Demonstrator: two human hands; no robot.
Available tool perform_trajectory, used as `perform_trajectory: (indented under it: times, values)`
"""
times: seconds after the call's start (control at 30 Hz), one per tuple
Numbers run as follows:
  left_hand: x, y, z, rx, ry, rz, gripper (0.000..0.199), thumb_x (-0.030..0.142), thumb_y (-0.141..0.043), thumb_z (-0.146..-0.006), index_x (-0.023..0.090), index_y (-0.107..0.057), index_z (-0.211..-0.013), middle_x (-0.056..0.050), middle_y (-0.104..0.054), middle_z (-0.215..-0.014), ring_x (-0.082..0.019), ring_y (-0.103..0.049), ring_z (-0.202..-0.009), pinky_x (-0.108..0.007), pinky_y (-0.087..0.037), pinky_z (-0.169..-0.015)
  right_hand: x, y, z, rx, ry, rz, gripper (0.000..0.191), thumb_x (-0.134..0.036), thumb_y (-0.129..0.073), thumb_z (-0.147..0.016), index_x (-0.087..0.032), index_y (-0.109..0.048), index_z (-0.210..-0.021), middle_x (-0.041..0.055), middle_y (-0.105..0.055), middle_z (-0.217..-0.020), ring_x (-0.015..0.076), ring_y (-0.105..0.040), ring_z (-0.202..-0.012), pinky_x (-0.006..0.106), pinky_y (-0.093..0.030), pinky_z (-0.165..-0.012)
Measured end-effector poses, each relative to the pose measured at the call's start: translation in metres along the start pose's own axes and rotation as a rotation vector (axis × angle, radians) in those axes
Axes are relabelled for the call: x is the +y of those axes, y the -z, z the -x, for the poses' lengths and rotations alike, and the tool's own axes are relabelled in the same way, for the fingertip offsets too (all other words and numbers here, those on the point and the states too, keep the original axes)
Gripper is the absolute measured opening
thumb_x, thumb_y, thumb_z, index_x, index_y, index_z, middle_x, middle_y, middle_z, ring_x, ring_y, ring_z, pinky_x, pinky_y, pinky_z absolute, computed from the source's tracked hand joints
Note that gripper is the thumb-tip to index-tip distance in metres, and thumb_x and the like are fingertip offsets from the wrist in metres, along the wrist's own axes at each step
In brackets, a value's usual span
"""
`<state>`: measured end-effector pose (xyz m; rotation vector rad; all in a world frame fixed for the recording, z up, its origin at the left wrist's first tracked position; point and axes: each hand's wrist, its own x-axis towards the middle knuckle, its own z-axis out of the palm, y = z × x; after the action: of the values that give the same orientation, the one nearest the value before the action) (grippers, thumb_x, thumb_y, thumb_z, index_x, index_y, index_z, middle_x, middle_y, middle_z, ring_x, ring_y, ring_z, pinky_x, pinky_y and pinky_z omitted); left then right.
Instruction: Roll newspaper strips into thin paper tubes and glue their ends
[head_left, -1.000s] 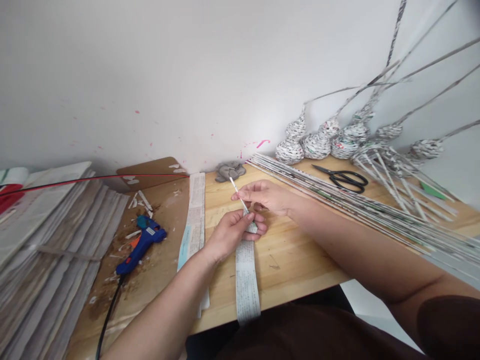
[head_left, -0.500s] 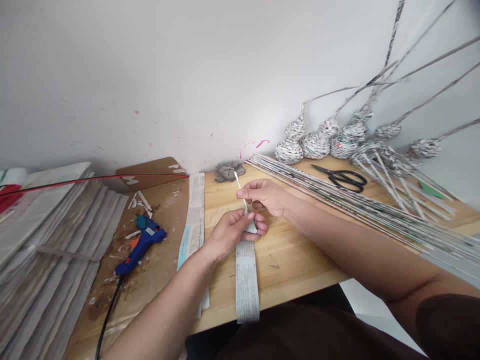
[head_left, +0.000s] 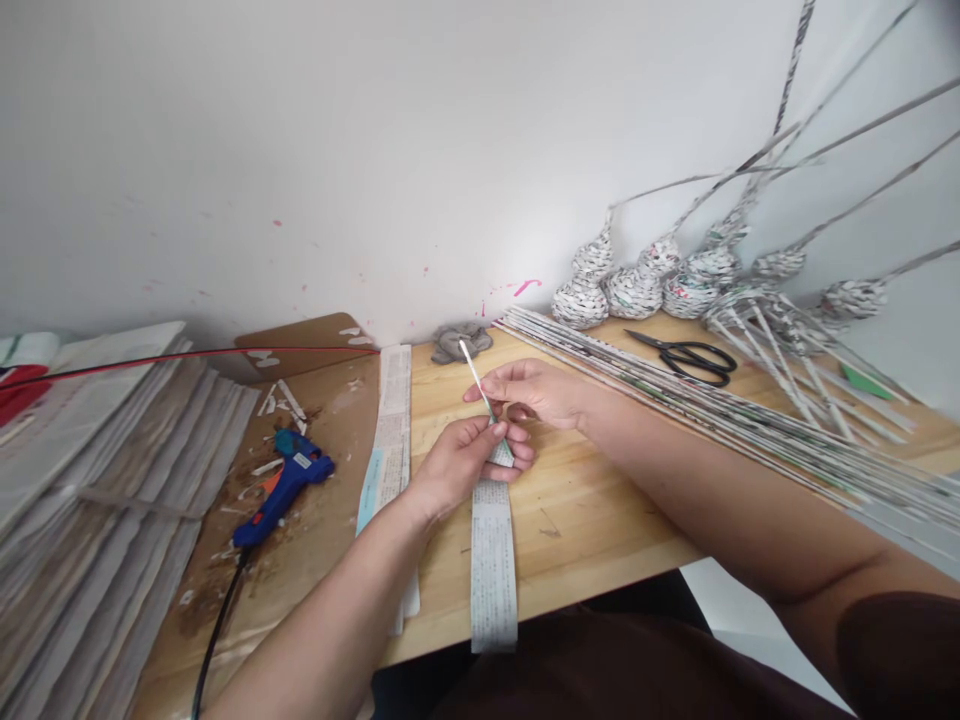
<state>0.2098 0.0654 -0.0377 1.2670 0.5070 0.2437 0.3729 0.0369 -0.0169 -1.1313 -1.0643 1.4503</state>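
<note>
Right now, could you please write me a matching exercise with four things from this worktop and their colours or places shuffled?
1. Scissors
2. Glue gun
3. Newspaper strip in the left hand
4. Crumpled bundle

A. Reaches past the front edge of the table
B. Black, beside the long paper rods
C. Grey, near the wall
D. Blue, on the brown cardboard

Pairs: 1-B, 2-D, 3-A, 4-C.

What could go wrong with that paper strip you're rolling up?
The long printed newspaper strip might crease or tear, since its lower end hangs past the wooden table's edge. The thin white rolled paper tip could perhaps loosen if the right hand and left hand relax their pinch on it and the strip.
</note>
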Motion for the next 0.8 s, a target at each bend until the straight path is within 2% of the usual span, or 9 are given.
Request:
perform_trajectory:
  times: [0.03,0.17,0.33,0.43,0.5,0.6,0.67,0.8]
  values:
    - [0.0002,0.0,0.0001,0.0,-0.001,0.0,0.038,0.047,-0.055,-0.083,0.011,-0.064,-0.094,-0.012,-0.068,-0.089,-0.019,-0.065,-0.08,-0.037,-0.053,-0.076,-0.0012,-0.0001,0.0003,0.004,0.002,-0.001,0.034,-0.041,-0.073,-0.068,-0.01,-0.068,-0.084,-0.0023,-0.053,-0.056,0.0035,-0.04,-0.043,0.017,-0.024,-0.038]
    - [0.001,-0.0008,0.0009,-0.014,-0.004,0.001,0.037,0.045,-0.054,-0.084,0.011,-0.064,-0.095,-0.012,-0.068,-0.089,-0.019,-0.065,-0.082,-0.036,-0.053,-0.076,-0.0032,-0.0019,0.0007,0.208,0.063,-0.041,0.031,-0.037,-0.079,-0.059,-0.012,-0.06,-0.063,-0.0046,-0.049,-0.053,0.0023,-0.035,-0.043,0.017,-0.02,-0.037]
    - [0.0013,-0.0014,0.0009,0.001,0.008,0.0,0.04,0.047,-0.057,-0.082,0.01,-0.065,-0.094,-0.013,-0.068,-0.09,-0.019,-0.065,-0.08,-0.036,-0.053,-0.075,-0.0015,-0.0024,0.0007,0.055,0.004,0.012,0.034,-0.042,-0.074,-0.066,-0.011,-0.068,-0.079,-0.002,-0.054,-0.056,0.004,-0.04,-0.045,0.018,-0.024,-0.04]
    - [0.0007,-0.0015,0.0005,-0.005,0.009,-0.007,0.04,0.047,-0.057,-0.081,0.011,-0.065,-0.095,-0.012,-0.068,-0.089,-0.02,-0.065,-0.082,-0.036,-0.053,-0.077,0.0001,-0.0025,0.0001,0.169,0.04,-0.01,0.032,-0.038,-0.079,-0.06,-0.012,-0.062,-0.065,-0.0048,-0.049,-0.052,0.003,-0.035,-0.043,0.018,-0.021,-0.039]
    - [0.0002,-0.0012,0.0003,-0.009,0.007,-0.013,0.039,0.047,-0.057,-0.082,0.011,-0.065,-0.095,-0.012,-0.068,-0.087,-0.02,-0.066,-0.082,-0.037,-0.053,-0.077,0.0003,-0.002,-0.0003,0.219,0.067,-0.021,0.033,-0.039,-0.079,-0.059,-0.013,-0.06,-0.062,-0.0049,-0.048,-0.052,0.0032,-0.037,-0.044,0.017,-0.021,-0.038]
    - [-0.0001,-0.0006,0.0003,0.008,0.002,-0.015,0.038,0.046,-0.057,-0.082,0.011,-0.065,-0.094,-0.012,-0.068,-0.086,-0.019,-0.066,-0.079,-0.036,-0.054,-0.074,-0.0005,-0.0002,-0.0004,0.074,0.025,0.002,0.033,-0.042,-0.073,-0.067,-0.012,-0.068,-0.078,-0.002,-0.054,-0.058,0.0042,-0.041,-0.046,0.017,-0.024,-0.039]
    - [0.0002,-0.001,0.0006,0.013,-0.003,-0.01,0.037,0.045,-0.057,-0.082,0.011,-0.065,-0.094,-0.012,-0.068,-0.086,-0.018,-0.066,-0.078,-0.034,-0.054,-0.073,-0.0011,0.0002,-0.0002,0.016,0.002,-0.003,0.033,-0.041,-0.073,-0.068,-0.011,-0.069,-0.081,-0.0016,-0.055,-0.057,0.0039,-0.04,-0.045,0.017,-0.024,-0.039]
    - [0.0013,-0.0032,0.0012,-0.002,0.01,-0.014,0.035,0.042,-0.056,-0.084,0.01,-0.064,-0.095,-0.012,-0.068,-0.086,-0.018,-0.066,-0.078,-0.033,-0.053,-0.072,-0.0018,-0.0013,0.0003,0.175,0.053,-0.046,0.03,-0.035,-0.079,-0.06,-0.012,-0.06,-0.062,-0.0049,-0.049,-0.051,0.0021,-0.034,-0.042,0.017,-0.019,-0.037]
